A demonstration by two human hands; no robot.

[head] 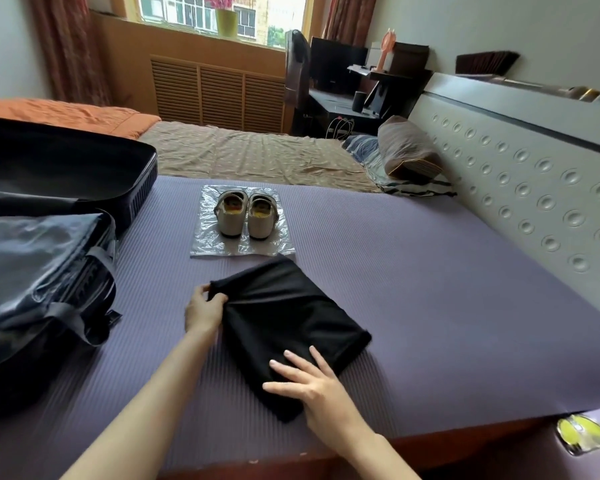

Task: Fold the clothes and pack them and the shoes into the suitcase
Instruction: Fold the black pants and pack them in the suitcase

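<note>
The black garment (284, 320) is noted as matt, soft cloth. The mat (413, 271) beneath is finely ribbed — dull, foam-like. The shoes (230, 221) look matt beige; the plastic sheet (208, 245) under them is clear, crinkled, glossy. The suitcase (32, 258) is lined with shiny dark fabric.

No text, label, brand or number can be read anywhere.

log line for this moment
stage: folding | left hand: grips black garment corner | right hand: flat on garment | shoes: on plastic sheet | suitcase: open
</note>
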